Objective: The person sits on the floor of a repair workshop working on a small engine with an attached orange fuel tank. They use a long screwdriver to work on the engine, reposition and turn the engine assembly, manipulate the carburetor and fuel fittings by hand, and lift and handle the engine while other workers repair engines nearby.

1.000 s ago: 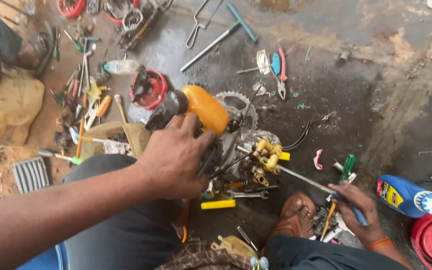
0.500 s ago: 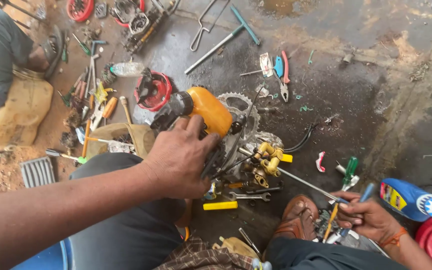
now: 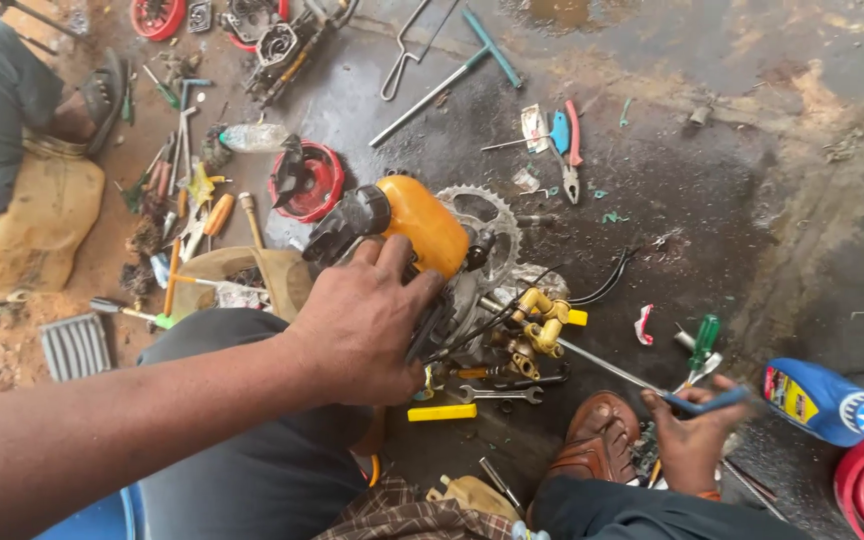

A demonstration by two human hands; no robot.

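My right hand (image 3: 697,435) is pulling back toward my knee, near the brown shoe (image 3: 602,440), and is now lifting the blue-handled screwdriver (image 3: 652,392) clear of the loose tools on the floor. A second ago it was lying lower, nearer the blue bottle (image 3: 827,402).

I am looking down at an informal repair workshop, set on bare ground rather than at a bench. The floor (image 3: 712,190) is oil-darkened concrete with sandy dirt at the left. Hand tools lie scattered across it: a T-handle wrench (image 3: 452,75), pliers (image 3: 567,150), a combination spanner (image 3: 497,394) and a green-handled screwdriver (image 3: 700,345). A partly stripped small engine with an orange tank (image 3: 422,225) and a toothed sprocket (image 3: 487,230) sits in the middle. A blue bottle (image 3: 822,400), possibly oil, lies at the right.
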